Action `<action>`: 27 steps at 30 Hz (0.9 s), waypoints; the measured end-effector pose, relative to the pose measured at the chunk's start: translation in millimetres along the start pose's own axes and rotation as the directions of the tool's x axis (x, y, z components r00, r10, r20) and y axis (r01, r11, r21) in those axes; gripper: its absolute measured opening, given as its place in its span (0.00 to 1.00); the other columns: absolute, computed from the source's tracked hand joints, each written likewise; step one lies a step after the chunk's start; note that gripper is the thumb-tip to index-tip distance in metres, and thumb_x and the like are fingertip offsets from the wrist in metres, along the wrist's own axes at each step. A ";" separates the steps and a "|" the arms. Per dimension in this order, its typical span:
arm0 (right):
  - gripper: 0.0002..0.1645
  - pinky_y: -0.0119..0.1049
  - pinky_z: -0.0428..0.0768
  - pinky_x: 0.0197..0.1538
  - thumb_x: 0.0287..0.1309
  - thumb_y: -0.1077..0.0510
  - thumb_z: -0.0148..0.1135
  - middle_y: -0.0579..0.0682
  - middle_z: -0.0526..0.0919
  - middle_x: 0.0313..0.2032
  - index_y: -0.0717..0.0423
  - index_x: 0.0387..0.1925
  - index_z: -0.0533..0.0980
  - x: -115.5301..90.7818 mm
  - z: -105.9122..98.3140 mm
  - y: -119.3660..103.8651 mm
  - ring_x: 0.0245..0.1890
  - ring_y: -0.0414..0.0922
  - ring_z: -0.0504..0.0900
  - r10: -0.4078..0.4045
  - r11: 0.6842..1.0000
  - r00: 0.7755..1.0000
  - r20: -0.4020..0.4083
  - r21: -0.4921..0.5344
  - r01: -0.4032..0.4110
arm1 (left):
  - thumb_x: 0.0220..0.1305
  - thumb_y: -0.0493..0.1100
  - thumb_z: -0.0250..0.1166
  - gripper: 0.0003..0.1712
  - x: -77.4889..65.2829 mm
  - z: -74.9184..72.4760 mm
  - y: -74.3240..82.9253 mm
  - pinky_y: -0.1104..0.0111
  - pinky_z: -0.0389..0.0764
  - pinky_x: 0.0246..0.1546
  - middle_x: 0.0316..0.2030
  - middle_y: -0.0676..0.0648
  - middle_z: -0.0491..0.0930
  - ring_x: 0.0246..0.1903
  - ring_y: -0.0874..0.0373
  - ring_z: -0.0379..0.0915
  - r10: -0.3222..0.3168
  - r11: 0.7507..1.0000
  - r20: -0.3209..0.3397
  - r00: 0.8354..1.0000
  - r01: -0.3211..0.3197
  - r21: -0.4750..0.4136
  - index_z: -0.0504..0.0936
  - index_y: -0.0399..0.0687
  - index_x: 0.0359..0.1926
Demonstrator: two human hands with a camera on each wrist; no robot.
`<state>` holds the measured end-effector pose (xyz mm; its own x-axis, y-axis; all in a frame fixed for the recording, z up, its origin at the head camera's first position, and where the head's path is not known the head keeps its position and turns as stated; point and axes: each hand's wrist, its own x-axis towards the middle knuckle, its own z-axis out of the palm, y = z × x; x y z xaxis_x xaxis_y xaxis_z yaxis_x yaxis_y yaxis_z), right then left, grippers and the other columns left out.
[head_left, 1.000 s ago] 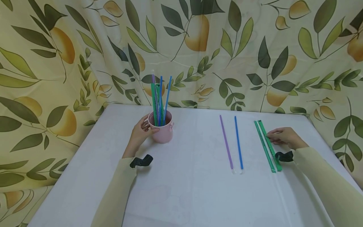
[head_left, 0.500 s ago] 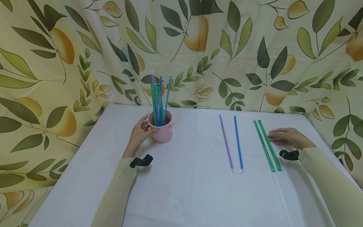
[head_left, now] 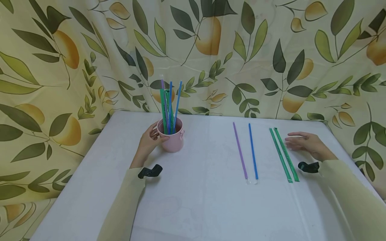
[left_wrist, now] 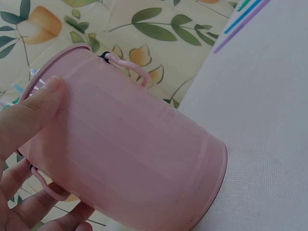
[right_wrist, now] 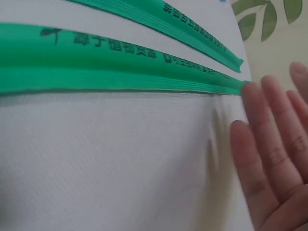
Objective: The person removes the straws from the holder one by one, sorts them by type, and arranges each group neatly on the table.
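Observation:
My left hand (head_left: pixel 147 139) holds a small pink pail (head_left: pixel 173 144) with looped side handles at the left back of the table. In the left wrist view, the thumb lies against the pail's wall (left_wrist: pixel 130 130) below its rim, and the fingers reach round a handle. Green-wrapped, blue and purple straws (head_left: pixel 164 112) stand upright in the pail. At the right, my right hand (head_left: pixel 310 145), fingers extended and holding nothing, hovers beside two green-wrapped straws (head_left: pixel 286 154) lying side by side. Dark printing runs along their wrappers (right_wrist: pixel 110 57) in the right wrist view.
Between the pail and the green straws, a purple straw (head_left: pixel 240 150) and a blue straw (head_left: pixel 253 150) lie roughly parallel on the white table (head_left: pixel 205 201). A curtain (head_left: pixel 187 43) printed with leaves and fruit hangs behind the table's back edge and at the left.
My right hand has let go of the right-hand green straw and drawn slightly to the right, its fingers spreading. The left hand and the pail have stayed in place.

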<state>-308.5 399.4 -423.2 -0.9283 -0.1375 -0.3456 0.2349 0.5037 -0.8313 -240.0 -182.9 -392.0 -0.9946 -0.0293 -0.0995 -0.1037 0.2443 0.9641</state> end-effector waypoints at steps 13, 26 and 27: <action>0.20 0.22 0.83 0.38 0.60 0.51 0.59 0.23 0.82 0.34 0.47 0.54 0.72 -4.6 18.1 -15.5 0.35 0.28 0.84 -0.260 0.959 0.943 -0.209 0.058 0.277 | 0.52 0.46 0.72 0.47 16.4 -2.0 -23.7 0.57 0.63 0.69 0.70 0.46 0.60 0.69 0.49 0.57 0.006 1.000 -0.006 1.000 -0.006 -0.021 0.57 0.59 0.71; 0.10 0.22 0.83 0.36 0.59 0.59 0.60 0.33 0.86 0.33 0.44 0.43 0.79 10.7 61.2 -76.7 0.32 0.32 0.85 -0.458 0.828 0.842 -0.287 0.206 0.521 | 0.49 0.50 0.74 0.48 20.6 -1.4 -35.9 0.57 0.67 0.66 0.69 0.47 0.62 0.68 0.49 0.60 0.071 0.997 -0.019 0.997 -0.071 -0.012 0.59 0.61 0.69; 0.11 0.22 0.83 0.36 0.59 0.60 0.60 0.34 0.86 0.34 0.45 0.43 0.79 12.8 64.6 -82.5 0.32 0.32 0.85 -0.466 0.819 0.840 -0.277 0.225 0.528 | 0.49 0.50 0.74 0.48 21.1 -1.2 -35.5 0.57 0.67 0.66 0.69 0.47 0.62 0.67 0.49 0.60 0.070 0.997 -0.021 0.997 -0.071 -0.012 0.59 0.61 0.69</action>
<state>-321.2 300.9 -387.2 -0.9695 -0.1135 0.2174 -0.2328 0.1479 -0.9612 -257.3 -193.3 -428.1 -0.9991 -0.0327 -0.0261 -0.0331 0.2344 0.9716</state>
